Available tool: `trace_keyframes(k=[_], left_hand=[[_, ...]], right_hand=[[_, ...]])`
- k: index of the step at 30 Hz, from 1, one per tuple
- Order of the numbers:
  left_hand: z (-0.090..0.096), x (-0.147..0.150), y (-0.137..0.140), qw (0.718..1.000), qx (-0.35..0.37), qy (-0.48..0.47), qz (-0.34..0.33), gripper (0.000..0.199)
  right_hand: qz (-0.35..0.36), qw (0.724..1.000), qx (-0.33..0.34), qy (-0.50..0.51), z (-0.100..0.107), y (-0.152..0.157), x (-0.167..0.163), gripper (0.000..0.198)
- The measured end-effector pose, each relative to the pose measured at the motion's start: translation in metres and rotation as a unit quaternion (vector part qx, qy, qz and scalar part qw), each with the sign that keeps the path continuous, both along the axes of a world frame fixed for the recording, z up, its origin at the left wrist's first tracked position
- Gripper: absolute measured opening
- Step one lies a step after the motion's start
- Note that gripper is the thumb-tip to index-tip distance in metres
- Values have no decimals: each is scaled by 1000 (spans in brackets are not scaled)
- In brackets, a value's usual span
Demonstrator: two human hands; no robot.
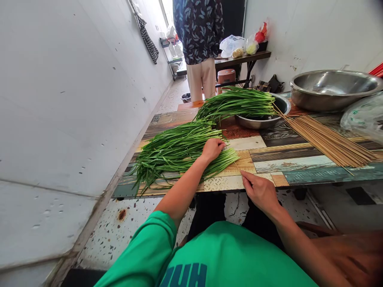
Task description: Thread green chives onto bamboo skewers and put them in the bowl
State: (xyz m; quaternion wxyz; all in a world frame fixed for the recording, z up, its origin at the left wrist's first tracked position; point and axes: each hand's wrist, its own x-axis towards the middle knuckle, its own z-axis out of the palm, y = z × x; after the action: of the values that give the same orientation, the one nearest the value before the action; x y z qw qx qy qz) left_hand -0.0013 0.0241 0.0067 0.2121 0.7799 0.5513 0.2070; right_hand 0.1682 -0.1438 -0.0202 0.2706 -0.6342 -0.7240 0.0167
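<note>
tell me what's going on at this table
A person works with both hands over a patterned table. The left hand is on the long green stalks spread there, while the right hand appears to pinch a thin stick beside them. A second bunch lies partly over a metal bowl, and a pile of sticks lies fanned out to the right. Behind, another person stands, back turned.

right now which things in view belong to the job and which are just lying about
In use:
green stalks under the left hand
thin stick at the right hand
likely also stick bundle, second stalk pile, smaller bowl

Lying about, apparently:
larger bowl
clear plastic bag
hanging checked cloth
</note>
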Motion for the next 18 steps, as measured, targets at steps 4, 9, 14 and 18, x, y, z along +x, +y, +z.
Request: trace_keyframes(k=[4, 9, 14, 18], left_hand=[[0, 0, 0, 1000, 5, 16, 1, 22], [-3, 0, 1, 1000, 9, 16, -6, 23], [-4, -1, 2, 1000, 8, 5, -20, 24], [-1, -5, 0, 999, -6, 0, -52, 20]], right_hand=[[-3, 1000, 4, 5, 0, 0, -1, 32], [-2, 1000, 10, 17, 0, -1, -1, 32], [-9, 1000, 9, 8, -2, 0, -1, 32], [-11, 1000, 3, 12, -2, 0, -1, 33]])
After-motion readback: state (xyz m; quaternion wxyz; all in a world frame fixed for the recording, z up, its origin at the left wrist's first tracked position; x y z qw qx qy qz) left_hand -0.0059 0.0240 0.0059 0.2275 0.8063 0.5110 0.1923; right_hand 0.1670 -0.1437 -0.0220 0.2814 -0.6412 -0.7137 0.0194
